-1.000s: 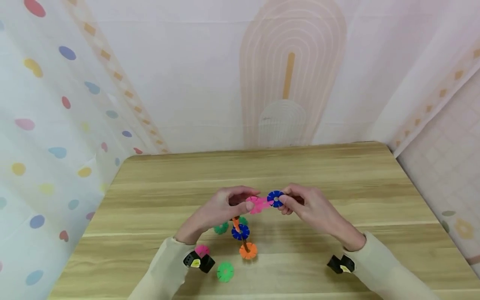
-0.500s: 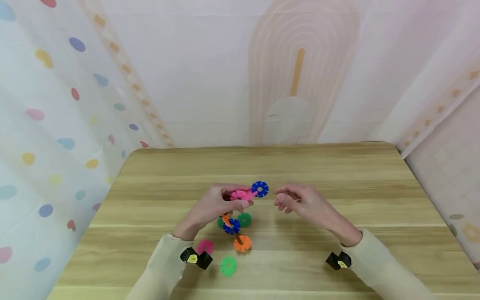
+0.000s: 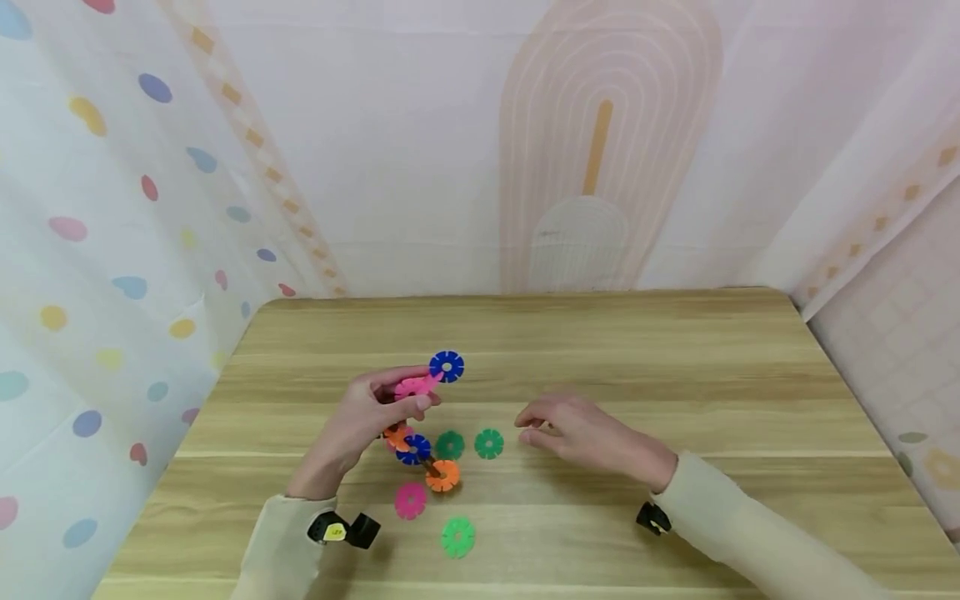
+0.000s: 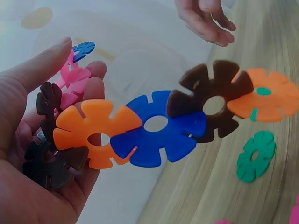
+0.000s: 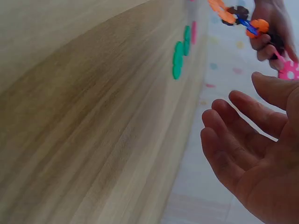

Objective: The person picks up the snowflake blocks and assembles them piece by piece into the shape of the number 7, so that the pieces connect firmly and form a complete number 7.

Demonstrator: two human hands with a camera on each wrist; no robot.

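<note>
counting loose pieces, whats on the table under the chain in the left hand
Under the chain in the left hand, two dark green discs show beside it; a pink disc lies nearer. The hand hides anything directly beneath.

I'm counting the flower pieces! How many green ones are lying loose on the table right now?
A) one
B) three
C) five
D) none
B: three green flower pieces lie flat on the wooden table, two dark green ones side by side near the right hand, and a lighter green one closer to the person.
</note>
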